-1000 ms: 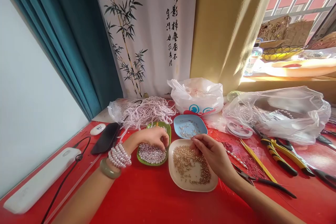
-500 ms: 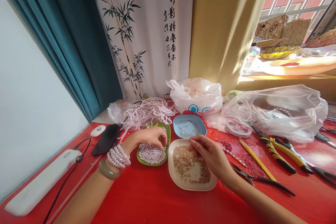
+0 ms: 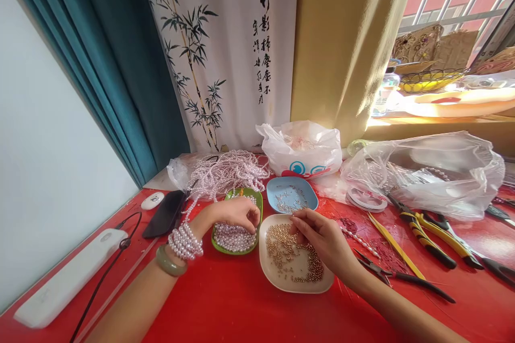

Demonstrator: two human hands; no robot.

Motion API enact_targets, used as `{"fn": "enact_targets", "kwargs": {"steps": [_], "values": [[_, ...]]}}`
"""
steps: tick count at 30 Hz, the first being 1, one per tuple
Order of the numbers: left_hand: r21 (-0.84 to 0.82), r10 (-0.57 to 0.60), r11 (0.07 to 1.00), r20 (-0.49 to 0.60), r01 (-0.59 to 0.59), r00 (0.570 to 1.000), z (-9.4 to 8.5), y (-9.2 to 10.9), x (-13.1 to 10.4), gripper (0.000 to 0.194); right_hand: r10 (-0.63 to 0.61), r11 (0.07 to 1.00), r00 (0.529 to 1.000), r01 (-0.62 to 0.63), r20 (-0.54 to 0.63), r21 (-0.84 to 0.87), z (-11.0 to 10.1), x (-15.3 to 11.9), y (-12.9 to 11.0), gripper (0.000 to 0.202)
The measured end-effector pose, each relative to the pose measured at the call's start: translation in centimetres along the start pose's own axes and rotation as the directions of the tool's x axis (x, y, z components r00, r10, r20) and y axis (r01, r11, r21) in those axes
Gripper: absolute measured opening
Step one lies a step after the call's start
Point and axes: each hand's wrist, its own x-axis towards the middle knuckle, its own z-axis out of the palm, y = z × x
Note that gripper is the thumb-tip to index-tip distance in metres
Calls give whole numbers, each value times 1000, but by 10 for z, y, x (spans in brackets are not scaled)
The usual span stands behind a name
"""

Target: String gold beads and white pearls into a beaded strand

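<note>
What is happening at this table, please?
A person works by hand at a red table. The left hand is curled over the green dish of pale pearl beads. The right hand is above the cream dish of gold beads, pinched at the tips; anything held there is too small to make out. A blue dish stands just behind the cream one.

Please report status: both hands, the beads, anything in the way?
Left hand over green tray of pearl beads, grip unclear. Right hand over cream tray of gold beads, fingers pinched; held item, if any, unclear. Black-handled pliers lie to the right, not blocking.
</note>
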Motion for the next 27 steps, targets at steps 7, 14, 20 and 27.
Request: {"fn": "enact_targets", "kwargs": {"steps": [7,14,20,27], "values": [[-11,-3,1000,-4,3,1000,-1,1,0,12,-22,999,1000,21,13,25,1,-1,3,21],[-171,-37,985,-102,19,994,-6,5,0,9,-30,999,1000,30,6,45,1,0,2,20],[-762,-191,641,-268,-87,944,8,19,12,24,33,989,998,-41,55,143,4,-5,-9,22],[-929,-246,334,-247,-157,937,26,35,18,27,53,969,993,-75,102,233,6,-10,-18,24]]}}
